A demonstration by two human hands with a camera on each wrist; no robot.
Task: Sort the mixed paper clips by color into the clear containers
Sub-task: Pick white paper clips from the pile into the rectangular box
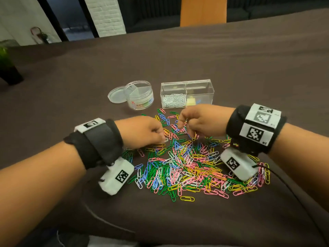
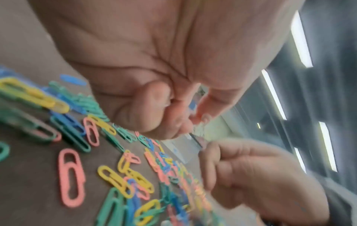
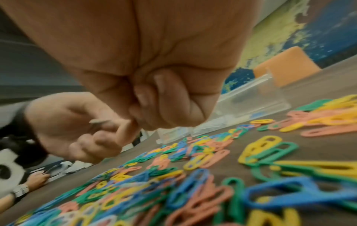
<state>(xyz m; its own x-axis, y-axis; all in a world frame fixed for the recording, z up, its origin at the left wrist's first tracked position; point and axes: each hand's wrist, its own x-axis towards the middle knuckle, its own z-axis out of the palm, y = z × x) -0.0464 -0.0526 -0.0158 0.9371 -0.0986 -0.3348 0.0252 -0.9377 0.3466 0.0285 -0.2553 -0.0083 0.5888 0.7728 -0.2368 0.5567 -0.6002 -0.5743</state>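
Observation:
A heap of mixed paper clips (image 1: 192, 168) in pink, yellow, green, blue and white lies on the brown table. My left hand (image 1: 164, 138) hovers at the heap's far left edge and pinches a white clip (image 1: 166, 140), which shows as a pale sliver in the right wrist view (image 3: 99, 121). My right hand (image 1: 181, 124) hangs over the heap's far side with its fingers curled into the palm (image 3: 146, 107); no clip shows in it. Behind the heap stand a round divided jar (image 1: 140, 95) and a rectangular clear box (image 1: 199, 82) with white clips (image 1: 173, 101) in its left compartment.
The jar's lid (image 1: 116, 95) lies left of the jar. The box's right compartment holds something small and yellowish (image 1: 191, 101). An orange chair back (image 1: 203, 11) stands past the table's far edge, a dark plant pot (image 1: 8, 73) at far left. A black cable (image 1: 284, 186) trails from my right wrist.

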